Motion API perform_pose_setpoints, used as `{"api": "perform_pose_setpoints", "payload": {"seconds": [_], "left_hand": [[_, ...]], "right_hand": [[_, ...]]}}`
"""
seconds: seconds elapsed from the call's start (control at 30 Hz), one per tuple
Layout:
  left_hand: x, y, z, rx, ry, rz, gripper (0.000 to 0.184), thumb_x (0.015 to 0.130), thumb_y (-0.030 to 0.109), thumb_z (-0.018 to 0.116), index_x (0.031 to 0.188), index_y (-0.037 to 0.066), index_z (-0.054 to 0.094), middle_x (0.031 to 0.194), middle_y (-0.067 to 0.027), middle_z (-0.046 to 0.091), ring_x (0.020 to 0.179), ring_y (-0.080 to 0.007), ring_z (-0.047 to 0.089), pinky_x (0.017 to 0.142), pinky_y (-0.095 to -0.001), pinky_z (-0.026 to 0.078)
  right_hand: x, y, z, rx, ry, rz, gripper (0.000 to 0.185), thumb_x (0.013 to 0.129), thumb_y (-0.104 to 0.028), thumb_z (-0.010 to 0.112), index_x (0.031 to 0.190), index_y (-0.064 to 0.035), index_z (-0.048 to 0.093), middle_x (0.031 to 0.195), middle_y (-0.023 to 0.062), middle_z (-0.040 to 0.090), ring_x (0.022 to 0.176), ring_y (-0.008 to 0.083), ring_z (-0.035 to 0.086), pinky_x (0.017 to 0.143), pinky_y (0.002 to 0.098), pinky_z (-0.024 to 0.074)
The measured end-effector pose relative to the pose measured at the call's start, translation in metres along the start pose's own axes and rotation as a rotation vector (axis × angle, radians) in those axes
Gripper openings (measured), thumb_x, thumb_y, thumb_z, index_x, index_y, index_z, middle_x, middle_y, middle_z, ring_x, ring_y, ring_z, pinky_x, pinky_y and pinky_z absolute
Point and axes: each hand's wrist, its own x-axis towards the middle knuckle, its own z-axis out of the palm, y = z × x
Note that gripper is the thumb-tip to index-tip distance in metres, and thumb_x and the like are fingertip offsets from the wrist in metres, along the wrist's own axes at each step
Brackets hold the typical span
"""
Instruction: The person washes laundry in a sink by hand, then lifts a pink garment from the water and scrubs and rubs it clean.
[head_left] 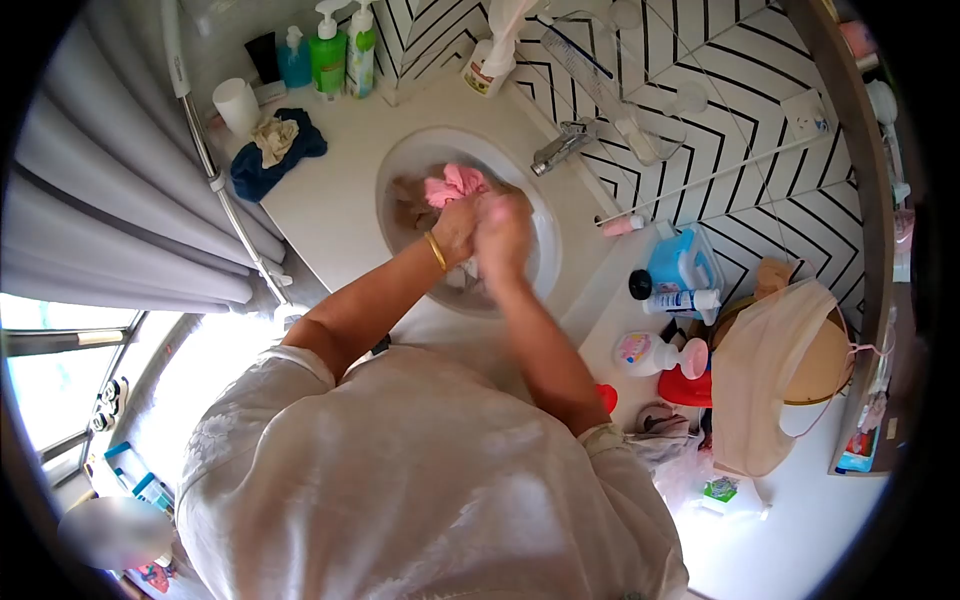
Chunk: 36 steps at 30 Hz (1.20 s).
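Observation:
A pink cloth (458,185) is bunched up over the round white washbasin (548,255). My left hand (457,228), with a gold bangle at its wrist, is closed around it. Pressed close beside it, my right hand (505,235) is blurred by motion; it looks closed on the same cloth, though its single fingers do not show. Below the hands, water and other pale and brownish cloth (408,205) lie in the basin, partly hidden by my hands and forearms. The chrome faucet (563,145) stands at the basin's right rim.
Pump bottles (327,60), a white cup (236,107) and a dark blue cloth (280,155) sit at the back left. To the right are a blue container (685,262), a white bottle with a pink cap (650,353) and a hanging beige cloth (765,385). A shower pole (215,160) runs along the left.

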Motion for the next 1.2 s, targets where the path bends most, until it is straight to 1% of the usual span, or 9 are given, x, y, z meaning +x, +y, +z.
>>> {"api": "perform_pose_setpoints", "payload": {"seconds": [0.13,0.27,0.33,0.53,0.8,0.87,1.07,1.13,1.2], "left_hand": [[-0.009,0.013,0.037,0.144,0.148,-0.148,0.023,0.087,0.029,0.052,0.092,0.006,0.057,0.089,-0.0017,0.058,0.085,-0.0130,0.053,0.075,-0.0265,0.044],[0.004,0.028,0.016,-0.286,0.173,-0.153,0.025,0.086,0.032,0.053,0.090,0.007,0.056,0.092,-0.0028,0.058,0.085,-0.0143,0.053,0.073,-0.0290,0.045],[0.027,-0.001,-0.016,-0.257,-0.539,0.268,0.023,0.087,0.031,0.051,0.091,0.009,0.056,0.093,-0.0029,0.058,0.085,-0.0150,0.054,0.074,-0.0295,0.045],[-0.022,0.027,0.064,-0.024,0.123,-0.215,0.012,0.085,0.025,0.054,0.090,0.014,0.053,0.083,0.0029,0.054,0.075,-0.0097,0.053,0.064,-0.0252,0.045],[0.028,-0.029,-0.036,0.495,-0.241,0.344,0.020,0.079,0.023,0.060,0.091,0.011,0.051,0.087,0.0022,0.053,0.083,-0.0112,0.052,0.074,-0.0237,0.044],[-0.001,0.000,0.017,-0.092,0.071,-0.209,0.023,0.082,0.025,0.057,0.100,0.010,0.056,0.097,-0.0008,0.058,0.090,-0.0131,0.055,0.080,-0.0277,0.046],[-0.001,0.031,0.061,-0.242,0.284,-0.183,0.013,0.086,0.024,0.053,0.093,0.013,0.055,0.092,0.0012,0.057,0.084,-0.0149,0.056,0.072,-0.0341,0.048],[0.009,0.036,0.022,-0.321,0.284,-0.308,0.012,0.088,0.024,0.048,0.089,0.014,0.055,0.088,0.0017,0.058,0.081,-0.0157,0.056,0.072,-0.0335,0.047],[0.009,0.006,-0.027,0.728,-0.031,0.081,0.015,0.090,0.025,0.045,0.091,0.014,0.056,0.090,0.0011,0.059,0.082,-0.0164,0.057,0.072,-0.0328,0.046]], "right_hand": [[0.029,0.066,0.008,0.164,0.136,0.361,0.013,0.075,-0.008,0.054,0.087,-0.0019,0.054,0.099,0.0209,0.052,0.090,0.0361,0.052,0.075,0.0401,0.0422],[-0.014,0.010,0.008,0.135,0.211,-0.167,0.009,0.078,-0.008,0.054,0.085,-0.0026,0.053,0.099,0.0181,0.048,0.091,0.0318,0.051,0.076,0.0382,0.0417],[-0.035,-0.030,-0.001,-0.082,0.148,-0.383,0.007,0.078,-0.009,0.052,0.084,-0.0050,0.051,0.091,0.0177,0.050,0.087,0.0316,0.052,0.074,0.0383,0.0422],[0.034,0.067,-0.002,0.120,0.175,0.301,0.013,0.082,-0.013,0.050,0.077,-0.0016,0.047,0.076,0.0156,0.054,0.069,0.0347,0.053,0.062,0.0423,0.0413],[-0.024,-0.004,0.009,-0.073,0.189,-0.188,0.012,0.082,-0.011,0.051,0.090,-0.0025,0.053,0.091,0.0163,0.057,0.080,0.0285,0.057,0.071,0.0378,0.0442],[0.013,0.042,0.009,-0.058,0.245,0.028,0.013,0.083,-0.015,0.050,0.085,-0.0027,0.053,0.084,0.0163,0.058,0.076,0.0285,0.058,0.067,0.0391,0.0439],[0.012,0.003,-0.015,0.569,0.142,0.371,0.023,0.088,-0.022,0.048,0.079,-0.0010,0.050,0.075,0.0160,0.056,0.069,0.0309,0.055,0.063,0.0389,0.0427],[-0.018,0.001,0.005,0.246,0.230,-0.124,0.019,0.088,-0.019,0.048,0.079,-0.0017,0.050,0.088,0.0195,0.054,0.075,0.0326,0.055,0.063,0.0417,0.0432],[-0.033,0.000,0.013,-0.038,0.266,-0.359,0.017,0.088,-0.017,0.048,0.080,-0.0021,0.050,0.091,0.0212,0.054,0.077,0.0356,0.055,0.061,0.0435,0.0434]]}}
